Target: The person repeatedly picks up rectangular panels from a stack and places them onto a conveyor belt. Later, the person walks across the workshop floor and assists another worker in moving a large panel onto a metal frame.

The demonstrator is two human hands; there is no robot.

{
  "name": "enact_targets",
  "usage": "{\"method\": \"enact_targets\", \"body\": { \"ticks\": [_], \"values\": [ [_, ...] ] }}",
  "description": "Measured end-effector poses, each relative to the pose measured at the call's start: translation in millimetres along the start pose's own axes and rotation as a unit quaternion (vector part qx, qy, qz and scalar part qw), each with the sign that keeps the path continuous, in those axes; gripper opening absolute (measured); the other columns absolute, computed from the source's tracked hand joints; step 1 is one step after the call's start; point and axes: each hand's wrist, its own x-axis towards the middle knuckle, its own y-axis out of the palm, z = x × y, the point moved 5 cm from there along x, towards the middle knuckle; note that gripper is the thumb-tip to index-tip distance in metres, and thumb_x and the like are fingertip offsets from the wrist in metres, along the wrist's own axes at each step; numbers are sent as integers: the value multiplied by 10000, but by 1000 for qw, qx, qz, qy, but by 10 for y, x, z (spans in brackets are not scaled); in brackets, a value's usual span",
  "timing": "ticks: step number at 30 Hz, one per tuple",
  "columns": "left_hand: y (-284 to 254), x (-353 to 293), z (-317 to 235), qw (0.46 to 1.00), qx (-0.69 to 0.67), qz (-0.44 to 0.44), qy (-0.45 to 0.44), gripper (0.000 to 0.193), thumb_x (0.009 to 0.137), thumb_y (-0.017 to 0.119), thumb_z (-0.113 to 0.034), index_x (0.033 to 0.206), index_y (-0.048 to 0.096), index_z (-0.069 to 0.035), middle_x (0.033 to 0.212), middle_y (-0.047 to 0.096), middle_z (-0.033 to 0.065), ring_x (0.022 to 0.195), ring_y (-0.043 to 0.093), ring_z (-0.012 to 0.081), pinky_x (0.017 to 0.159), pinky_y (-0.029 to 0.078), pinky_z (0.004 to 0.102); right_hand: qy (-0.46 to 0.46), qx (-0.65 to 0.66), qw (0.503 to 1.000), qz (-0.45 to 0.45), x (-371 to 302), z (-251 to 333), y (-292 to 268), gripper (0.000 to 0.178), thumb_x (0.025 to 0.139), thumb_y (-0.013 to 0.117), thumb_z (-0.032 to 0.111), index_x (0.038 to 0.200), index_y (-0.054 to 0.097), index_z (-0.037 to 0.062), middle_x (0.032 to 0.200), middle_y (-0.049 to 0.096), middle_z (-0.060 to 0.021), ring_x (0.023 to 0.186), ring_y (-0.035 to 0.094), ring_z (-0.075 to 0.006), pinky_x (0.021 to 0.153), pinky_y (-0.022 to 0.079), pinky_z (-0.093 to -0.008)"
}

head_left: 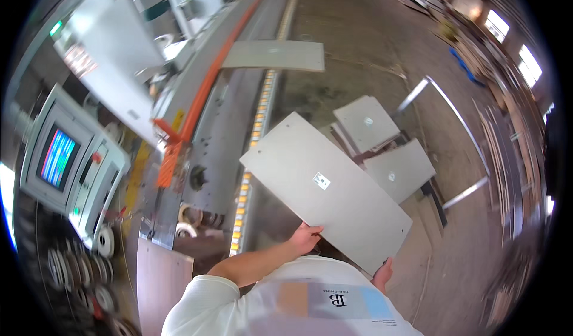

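A long, light grey rectangular board [346, 202] with a small white label is held tilted in front of my body. My left hand [305, 239] grips its near long edge, the thumb lying on the top face and the fingers hidden beneath. At the board's near right corner my right hand [384, 271] is closed on the edge, partly cut off from view by my shirt. Beyond the board's right side lie stacked grey boards [368, 121], and another labelled board [401, 169] sits beside them.
To the left runs a long machine with an orange rail [206, 91] and a yellow-and-white roller strip [258, 121]. A grey panel [274, 55] lies across it farther off. A control console [74, 163] stands far left, above rolls of edging [77, 270]. A metal frame [459, 118] stands right.
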Motion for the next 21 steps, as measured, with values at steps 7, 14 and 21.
{"method": "enact_targets", "body": {
  "ticks": [7,14,21],
  "values": [
    [-1350,-690,-182,932,343,-103,56,329,1000,676,-193,1267,580,-26,1411,570,158,1269,592,284,1040,510,424,-140,-248,952,115,517,236,1291,609,1040,494,476,1158,703,-83,1152,735,-199,1066,684,-297,931,500,-409],
    [-1548,-1965,-952,825,419,-377,46,341,994,651,-315,1116,653,3,927,730,76,845,705,187,711,557,323,-302,-337,865,215,35,51,1957,538,965,653,453,1065,718,-72,1030,745,-167,934,691,-272,788,523,-440],
    [-2456,-2229,-1407,612,352,-611,358,812,953,692,-187,1595,208,-80,1013,708,148,796,695,222,663,572,354,-160,-446,717,512,-772,84,2527,419,908,731,423,961,714,8,840,712,-74,770,645,-161,697,509,-359]
  ]
}}
